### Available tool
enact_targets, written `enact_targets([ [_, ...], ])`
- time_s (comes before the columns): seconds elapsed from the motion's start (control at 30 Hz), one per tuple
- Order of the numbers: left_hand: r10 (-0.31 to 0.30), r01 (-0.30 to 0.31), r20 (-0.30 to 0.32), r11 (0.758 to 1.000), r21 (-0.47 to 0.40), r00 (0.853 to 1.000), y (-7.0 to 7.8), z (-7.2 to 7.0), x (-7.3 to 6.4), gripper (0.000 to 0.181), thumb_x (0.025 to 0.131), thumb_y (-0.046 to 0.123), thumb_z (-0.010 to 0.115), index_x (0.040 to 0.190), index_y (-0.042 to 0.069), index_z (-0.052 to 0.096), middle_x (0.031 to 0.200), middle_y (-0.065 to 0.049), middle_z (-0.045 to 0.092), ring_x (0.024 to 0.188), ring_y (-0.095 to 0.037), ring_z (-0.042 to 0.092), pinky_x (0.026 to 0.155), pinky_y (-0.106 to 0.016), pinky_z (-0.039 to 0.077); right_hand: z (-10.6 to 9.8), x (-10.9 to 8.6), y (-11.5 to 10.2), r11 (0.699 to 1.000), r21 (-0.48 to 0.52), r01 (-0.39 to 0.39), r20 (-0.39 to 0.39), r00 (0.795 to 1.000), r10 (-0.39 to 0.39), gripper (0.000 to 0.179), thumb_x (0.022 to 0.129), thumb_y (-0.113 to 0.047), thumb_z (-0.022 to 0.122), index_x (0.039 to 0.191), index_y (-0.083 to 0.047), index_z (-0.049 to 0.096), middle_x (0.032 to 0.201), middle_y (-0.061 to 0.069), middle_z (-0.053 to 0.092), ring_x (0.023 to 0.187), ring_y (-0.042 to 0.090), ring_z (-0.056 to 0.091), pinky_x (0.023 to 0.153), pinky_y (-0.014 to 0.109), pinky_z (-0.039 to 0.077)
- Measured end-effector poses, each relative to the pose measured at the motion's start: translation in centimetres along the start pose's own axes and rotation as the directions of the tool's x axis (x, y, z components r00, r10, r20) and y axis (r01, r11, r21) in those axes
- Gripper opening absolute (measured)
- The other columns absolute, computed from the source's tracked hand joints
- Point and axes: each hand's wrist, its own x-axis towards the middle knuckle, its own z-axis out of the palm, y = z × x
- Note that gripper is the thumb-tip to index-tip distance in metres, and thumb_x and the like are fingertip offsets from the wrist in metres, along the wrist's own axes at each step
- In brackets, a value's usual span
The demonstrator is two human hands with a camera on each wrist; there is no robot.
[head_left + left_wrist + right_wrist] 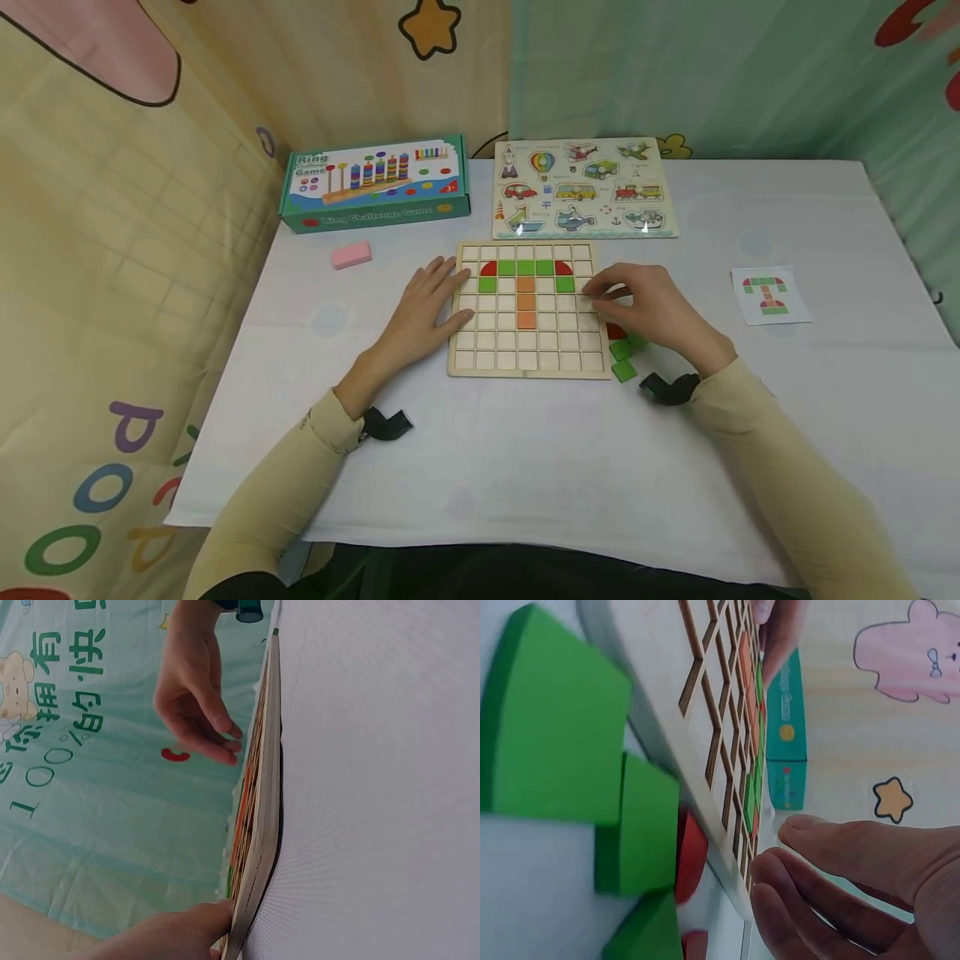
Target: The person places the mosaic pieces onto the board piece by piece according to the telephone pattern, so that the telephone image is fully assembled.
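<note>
A wooden grid board (497, 361) lies in front of me. Green squares, red rounded-corner pieces and orange squares (527, 320) form a T-like figure on it. My left hand (424, 307) rests against the board's left edge, fingers spread and the fingertips on the rim. Over the right edge hovers my right hand (651, 308), thumb and fingers loosely bent towards each other; no piece shows between them in the right wrist view. Beside the board, partly under that hand, are loose green blocks (555, 720) and red blocks (691, 859).
A card (771, 296) with a coloured block figure lies at the right. Behind the board are a green Ring Challenge Game box (375, 218) and a vehicle picture puzzle (585, 187). A pink block (351, 255) sits left of the board.
</note>
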Motion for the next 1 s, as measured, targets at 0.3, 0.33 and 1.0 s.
enact_targets([
  [0.3, -0.002, 0.002, 0.003, 1.0, 0.0, 1.0, 0.0, 0.0, 0.0, 0.069, 0.104, 0.04, 0.064, 0.163, 0.012, 0.04, 0.175, -0.013, 0.026, 0.165, -0.031, 0.012, 0.134, -0.051, 0.005, -1.8, -3.3, 1.8, 0.99, -0.025, -0.138, -0.044, 0.99, 0.137, 0.026, 0.091, -0.006, 0.081, 0.117, -0.002, 0.076, 0.113, 0.014, 0.076, 0.102, 0.03, 0.069, 0.095, 0.055, 0.059],
  [0.33, -0.003, 0.003, 0.004, 1.0, -0.001, 1.0, 0.0, 0.0, 0.0, 0.069, 0.104, 0.039, 0.064, 0.163, 0.012, 0.04, 0.175, -0.013, 0.026, 0.165, -0.031, 0.012, 0.134, -0.051, 0.005, -1.8, -3.5, 2.0, 0.989, -0.031, -0.144, -0.041, 0.989, 0.142, 0.027, 0.091, -0.007, 0.083, 0.116, -0.002, 0.076, 0.112, 0.015, 0.076, 0.102, 0.03, 0.068, 0.094, 0.055, 0.059],
  [1.0, -0.007, 0.007, 0.013, 1.0, 0.001, 1.0, 0.0, -0.2, 0.0, 0.069, 0.105, 0.04, 0.064, 0.163, 0.011, 0.04, 0.175, -0.013, 0.026, 0.165, -0.031, 0.012, 0.134, -0.051, 0.005, -0.5, -3.6, 2.6, 0.983, 0.003, -0.184, -0.072, 0.98, 0.184, 0.016, 0.092, -0.012, 0.083, 0.102, -0.007, 0.073, 0.093, 0.008, 0.071, 0.089, 0.022, 0.063, 0.081, 0.023, 0.052],
])
